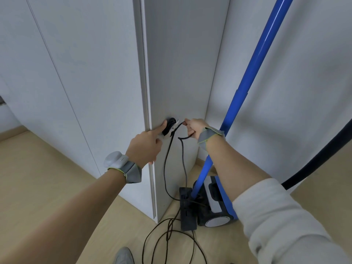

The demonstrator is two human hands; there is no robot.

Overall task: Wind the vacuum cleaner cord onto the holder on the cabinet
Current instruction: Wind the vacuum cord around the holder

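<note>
Cord [167, 164] winding onto cabinet holder [170, 128]: left hand [144, 147] pressing wound turns with extended forefinger, right hand [194, 128] pinching the free strand, needing tension while slack is trailing across the floor.

— Where do we find the holder [170, 128]?
— On the cabinet [182, 73] side panel, between our left hand [146, 147] and right hand [194, 128].
— And the cord [166, 168]?
— Wound on the holder, hanging down to the floor [57, 187], looping before the vacuum cleaner [211, 202] – which stands right of the cabinet.
</note>
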